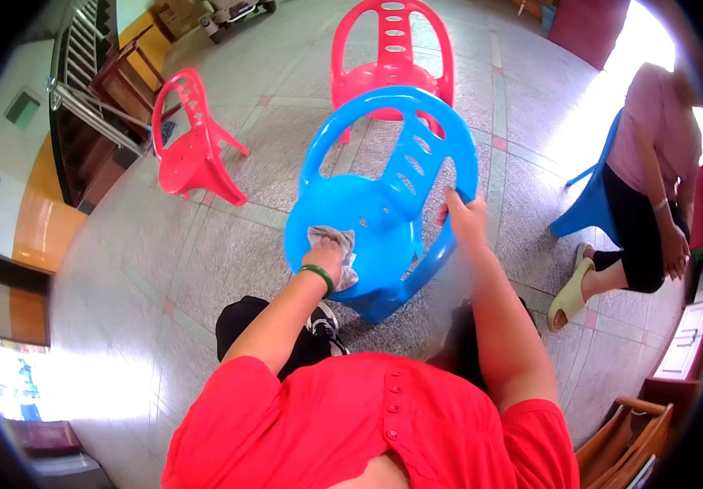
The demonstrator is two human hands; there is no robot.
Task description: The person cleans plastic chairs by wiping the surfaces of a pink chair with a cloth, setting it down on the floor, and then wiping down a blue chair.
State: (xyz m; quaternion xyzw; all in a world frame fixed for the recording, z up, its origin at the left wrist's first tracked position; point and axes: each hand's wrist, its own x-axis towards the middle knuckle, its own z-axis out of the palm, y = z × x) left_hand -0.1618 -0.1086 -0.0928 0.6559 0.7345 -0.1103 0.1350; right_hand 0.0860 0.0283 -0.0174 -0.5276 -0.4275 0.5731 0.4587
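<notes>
A blue plastic chair (351, 200) stands right in front of me, its rounded back toward the upper right. My left hand (326, 257), with a green bangle at the wrist, presses a greyish cloth (344, 273) onto the near left part of the seat. The cloth is bunched under and around the fingers. My right hand (465, 217) is closed around the right side of the chair's back frame, with the thumb on top. Part of the seat's near edge is hidden by my left arm.
Two red plastic chairs stand beyond: one at the far left (196, 155), one behind the blue chair (392, 73). At right, a person (649, 155) sits on another blue chair (592, 208). A wooden piece of furniture (628, 440) is at the lower right; a metal-railed staircase (94, 110) rises upper left.
</notes>
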